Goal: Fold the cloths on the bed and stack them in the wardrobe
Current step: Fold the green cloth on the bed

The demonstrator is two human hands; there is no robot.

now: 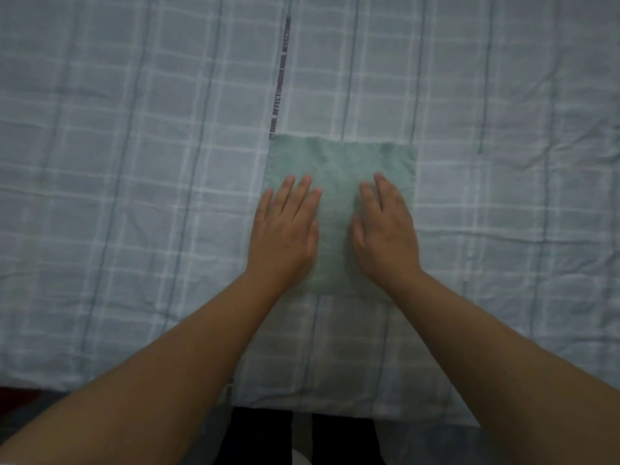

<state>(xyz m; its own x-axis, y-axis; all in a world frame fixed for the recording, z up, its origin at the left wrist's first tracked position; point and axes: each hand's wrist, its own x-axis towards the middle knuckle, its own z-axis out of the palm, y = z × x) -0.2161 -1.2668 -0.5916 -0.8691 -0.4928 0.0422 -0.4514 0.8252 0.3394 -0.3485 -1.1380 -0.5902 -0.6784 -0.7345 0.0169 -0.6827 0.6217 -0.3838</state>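
1. Dark trouser legs [258, 437] show at the bed's near edge, cut off by the frame.
2. Left hand [285, 229] and right hand [385, 233], fingers straight, press flat on the green cloth [339, 159], which lies square on the checked bedspread [134, 162].
3. Beyond runs a printed strip [280, 95], its lettering too blurred to read.

One green cloth [339, 159]; two hands on the cloth, left hand [285, 229] and right hand [385, 233]; one checked bedcover [134, 162] under the cloth; one lettered strip [281, 78] beyond the cloth's far-left corner.
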